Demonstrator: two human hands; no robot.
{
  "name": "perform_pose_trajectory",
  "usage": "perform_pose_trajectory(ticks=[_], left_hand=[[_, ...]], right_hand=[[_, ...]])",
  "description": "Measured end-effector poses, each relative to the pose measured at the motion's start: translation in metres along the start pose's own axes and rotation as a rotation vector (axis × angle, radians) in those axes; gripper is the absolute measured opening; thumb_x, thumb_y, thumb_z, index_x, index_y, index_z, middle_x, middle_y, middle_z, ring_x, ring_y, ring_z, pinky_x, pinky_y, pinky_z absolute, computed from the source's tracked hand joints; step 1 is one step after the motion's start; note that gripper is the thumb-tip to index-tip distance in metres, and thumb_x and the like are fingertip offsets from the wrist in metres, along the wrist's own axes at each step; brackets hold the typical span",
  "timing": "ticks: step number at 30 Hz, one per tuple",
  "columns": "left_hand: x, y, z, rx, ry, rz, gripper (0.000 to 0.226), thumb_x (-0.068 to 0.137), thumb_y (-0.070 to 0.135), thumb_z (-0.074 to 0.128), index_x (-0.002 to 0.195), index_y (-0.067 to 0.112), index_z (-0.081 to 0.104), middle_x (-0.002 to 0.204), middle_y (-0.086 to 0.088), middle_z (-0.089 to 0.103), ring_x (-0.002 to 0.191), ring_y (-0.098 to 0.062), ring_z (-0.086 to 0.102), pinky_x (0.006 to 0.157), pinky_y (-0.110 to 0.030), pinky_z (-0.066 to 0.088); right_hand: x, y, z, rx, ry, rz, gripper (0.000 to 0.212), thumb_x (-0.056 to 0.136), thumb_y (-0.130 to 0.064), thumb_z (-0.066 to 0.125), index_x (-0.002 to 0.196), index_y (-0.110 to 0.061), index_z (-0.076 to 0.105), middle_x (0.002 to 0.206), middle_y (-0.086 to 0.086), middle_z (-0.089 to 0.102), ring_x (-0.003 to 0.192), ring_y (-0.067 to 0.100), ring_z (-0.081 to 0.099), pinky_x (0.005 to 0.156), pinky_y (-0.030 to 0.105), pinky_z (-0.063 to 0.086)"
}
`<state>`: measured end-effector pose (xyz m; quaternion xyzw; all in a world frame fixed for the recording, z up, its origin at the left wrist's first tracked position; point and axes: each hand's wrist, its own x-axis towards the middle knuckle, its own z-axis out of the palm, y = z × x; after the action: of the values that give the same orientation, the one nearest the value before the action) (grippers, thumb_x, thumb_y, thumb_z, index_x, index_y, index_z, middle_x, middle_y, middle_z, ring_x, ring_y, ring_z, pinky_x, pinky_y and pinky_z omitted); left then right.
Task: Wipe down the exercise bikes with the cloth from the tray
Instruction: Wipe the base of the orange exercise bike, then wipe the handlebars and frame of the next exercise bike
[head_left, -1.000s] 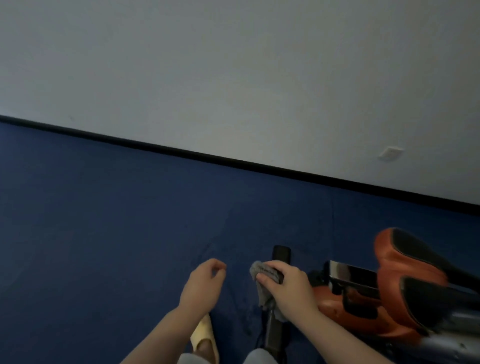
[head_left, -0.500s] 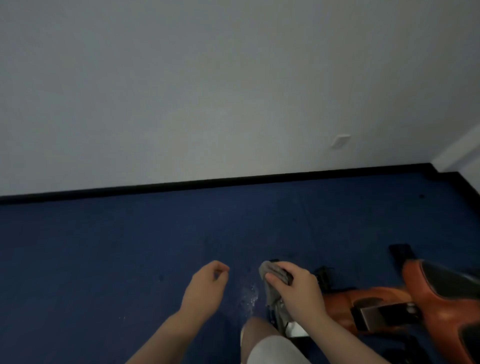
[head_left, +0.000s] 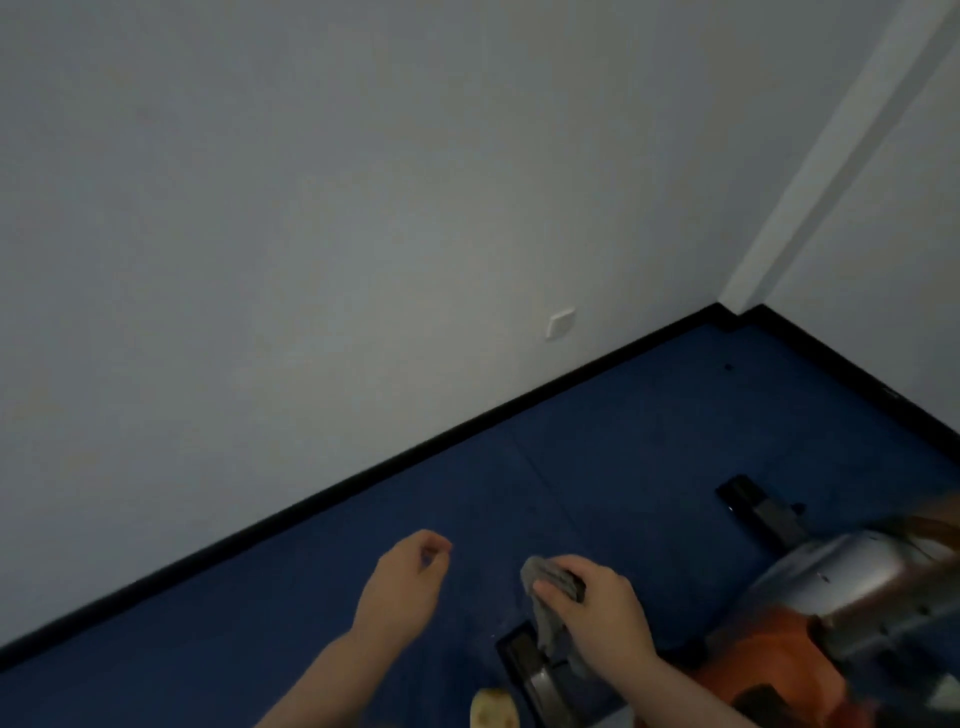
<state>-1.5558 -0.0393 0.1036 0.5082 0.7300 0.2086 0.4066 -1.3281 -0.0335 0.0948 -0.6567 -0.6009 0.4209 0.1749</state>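
I have the crumpled grey cloth (head_left: 548, 597) bunched in my right hand (head_left: 597, 608), fingers curled over the top of it and thumb pinning it from the near side, so that grip is pinching the cloth. It is pressed down on the dark bar end of the orange and silver exercise bike (head_left: 831, 618), low near the blue carpeted floor (head_left: 597, 467). What matters for the next stroke, as I judge it: the bike's body lies to the right of and slightly behind my right hand, its long axis running from the dark foot bar (head_left: 524, 660) under my wrist up and away towards the far right, where a second black bar (head_left: 753, 506) rests on the floor. The right hand is plainly the nearer one. My left hand (head_left: 405, 582) hangs off to the left, well apart from the bike, loosely curled and holding nothing. The right forearm comes in from the lower right, wrist bent downward.
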Motion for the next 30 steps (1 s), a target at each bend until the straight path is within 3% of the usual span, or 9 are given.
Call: perform_pose_trajectory(ticks=[6,9,12,16,19,25,30], left_hand=[[0.081,0.040,-0.004,0.015,-0.137,0.053,0.013,0.094,0.026,0.051,0.095,0.035,0.061,0.103,0.015,0.064,0.098,-0.002,0.059,0.086,-0.024,0.047],[0.138,0.063,-0.012,0.059,-0.218,0.123,0.013,0.093,0.022,0.053,0.095,0.031,0.062,0.103,0.011,0.066,0.095,-0.004,0.061,0.087,-0.026,0.049],[0.194,0.094,-0.023,0.088,-0.305,0.214,0.014,0.090,0.016,0.055,0.094,0.026,0.065,0.100,0.005,0.069,0.096,-0.010,0.064,0.090,-0.034,0.050],[0.263,0.147,-0.029,0.119,-0.362,0.348,0.015,0.090,0.016,0.056,0.090,0.027,0.066,0.096,0.007,0.070,0.093,-0.011,0.065,0.088,-0.033,0.051],[0.294,0.185,-0.010,0.119,-0.454,0.412,0.014,0.091,0.014,0.056,0.093,0.023,0.068,0.098,0.005,0.070,0.094,-0.012,0.064,0.087,-0.030,0.049],[0.302,0.248,0.050,0.126,-0.697,0.541,0.020,0.091,0.017,0.058,0.084,0.035,0.064,0.095,0.011,0.069,0.094,-0.002,0.063,0.084,-0.024,0.049],[0.317,0.308,0.109,0.187,-0.795,0.642,0.015,0.090,0.020,0.059,0.086,0.033,0.065,0.093,0.012,0.070,0.090,0.001,0.063,0.081,-0.022,0.050]], right_hand=[[0.060,-0.024,-0.018,0.129,0.122,0.075,0.006,0.080,-0.041,0.070,0.086,-0.041,0.069,0.080,-0.018,0.071,0.077,-0.003,0.064,0.071,0.024,0.054],[0.095,-0.036,-0.029,0.164,0.269,0.100,0.008,0.078,-0.039,0.073,0.078,-0.044,0.067,0.077,-0.026,0.069,0.074,-0.009,0.062,0.063,0.013,0.048],[0.123,-0.043,-0.045,0.248,0.443,0.198,0.005,0.078,-0.040,0.073,0.081,-0.041,0.069,0.077,-0.026,0.069,0.074,-0.009,0.062,0.061,0.011,0.046],[0.153,-0.054,-0.067,0.332,0.666,0.263,0.011,0.077,-0.038,0.075,0.078,-0.044,0.066,0.079,-0.032,0.067,0.076,-0.013,0.061,0.060,0.005,0.044],[0.161,-0.050,-0.084,0.382,0.811,0.319,0.014,0.078,-0.031,0.076,0.079,-0.043,0.067,0.079,-0.030,0.068,0.075,-0.011,0.062,0.062,0.006,0.044],[0.150,-0.028,-0.137,0.433,1.093,0.448,0.016,0.078,-0.033,0.076,0.075,-0.045,0.066,0.073,-0.028,0.069,0.075,-0.012,0.062,0.065,0.015,0.047],[0.158,0.004,-0.191,0.515,1.282,0.465,0.015,0.080,-0.029,0.074,0.079,-0.042,0.067,0.075,-0.023,0.070,0.077,-0.009,0.063,0.060,0.007,0.044]])
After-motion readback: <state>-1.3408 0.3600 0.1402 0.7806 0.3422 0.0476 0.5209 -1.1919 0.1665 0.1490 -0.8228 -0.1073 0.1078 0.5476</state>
